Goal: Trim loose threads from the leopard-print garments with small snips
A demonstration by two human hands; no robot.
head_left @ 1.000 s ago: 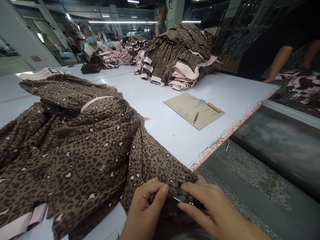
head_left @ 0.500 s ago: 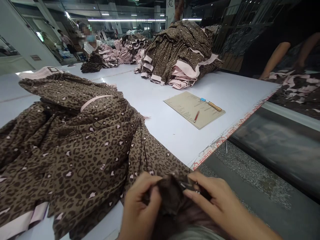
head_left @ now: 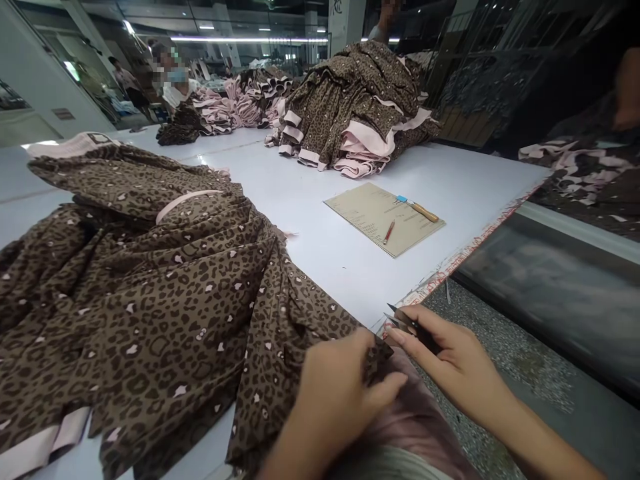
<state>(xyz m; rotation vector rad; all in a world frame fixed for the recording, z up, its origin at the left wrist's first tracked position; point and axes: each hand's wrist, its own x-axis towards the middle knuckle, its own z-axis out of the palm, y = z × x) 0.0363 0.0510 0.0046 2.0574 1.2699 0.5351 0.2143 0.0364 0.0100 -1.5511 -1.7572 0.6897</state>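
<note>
Across the left of the table spreads a brown leopard-print garment (head_left: 185, 313) with pale pink bands. My left hand (head_left: 335, 383), slightly blurred, is over its near right corner at the table edge. The thumb stands apart from the bent fingers, and nothing shows between them; some fingertips are hidden. Dark thread snips (head_left: 423, 335) sit in my closed right hand (head_left: 457, 357), just off the table's corner. Their two pointed blades are spread apart and point left, clear of the cloth.
Brown card sheets (head_left: 370, 217) lie on the white table (head_left: 310, 200), bearing a red pencil (head_left: 389, 231) and a wooden-handled tool (head_left: 424, 212). Behind is a tall garment pile (head_left: 350, 100). More cut pieces (head_left: 590, 167) lie at right beside a co-worker's arm (head_left: 627, 90). Other people stand farther back.
My left hand has let go of the bunched cloth in my lap and moved up and right to the garment's corner. My right hand, with the snips, has moved up and right, away from the cloth.
</note>
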